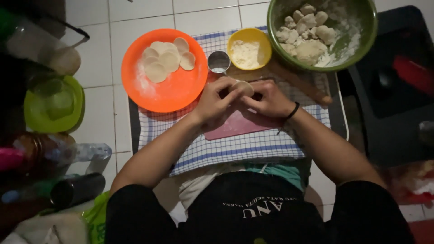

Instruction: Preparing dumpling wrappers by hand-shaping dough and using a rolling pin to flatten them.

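- You had both hands on one dough round (244, 87), held up over the pink board (235, 125), just in front of the metal cup (219, 61).
- Your left hand (216, 100) had its fingers curled shut around the round's near edge; your right hand (267, 99) pinched the other side, fingers closed on it too.
- Squeeze too hard there and I'd have judged the thin round likely to tear or stick to your fingers.
- The rolling pin (298, 81) lay just behind your right hand; a nudge from it could have tipped the yellow bowl (249, 48) of flour.
- The orange plate (165, 70) sat near your left wrist, so a careless swing risked smearing its stacked rounds (167, 58).
- The light was dim, so a split in the dough could have gone unseen.
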